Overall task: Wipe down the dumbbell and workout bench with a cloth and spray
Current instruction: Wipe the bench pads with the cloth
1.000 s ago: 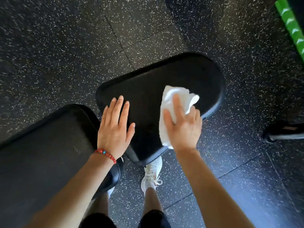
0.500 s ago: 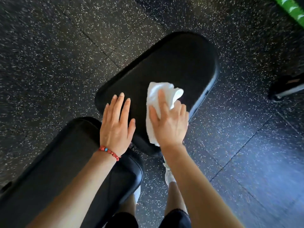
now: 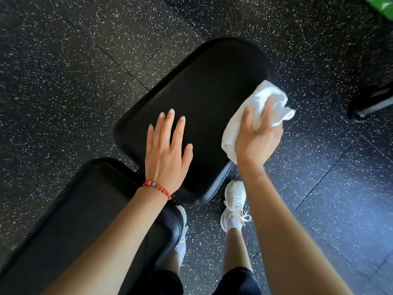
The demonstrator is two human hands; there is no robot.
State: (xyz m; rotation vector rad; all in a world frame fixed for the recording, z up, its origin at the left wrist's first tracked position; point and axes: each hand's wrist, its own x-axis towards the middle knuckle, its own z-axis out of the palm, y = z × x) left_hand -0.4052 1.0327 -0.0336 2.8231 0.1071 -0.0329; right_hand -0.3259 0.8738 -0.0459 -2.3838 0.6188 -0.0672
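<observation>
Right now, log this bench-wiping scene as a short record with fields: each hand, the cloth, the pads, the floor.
left hand: left hand lies flat, fingers spread, on the black padded seat pad
right hand: right hand grips the crumpled white cloth
cloth position: at the seat pad's right edge, partly overhanging the floor
second pad: longer black padded bench pad under the left forearm
wrist: red beaded bracelet on the left wrist
floor: black speckled rubber floor
feet: white sneaker beside the bench
spray bottle, dumbbell: not identifiable

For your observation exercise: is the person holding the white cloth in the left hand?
No: the white cloth is gripped by the right hand, while the left hand rests flat and empty on the black bench pad.
</observation>
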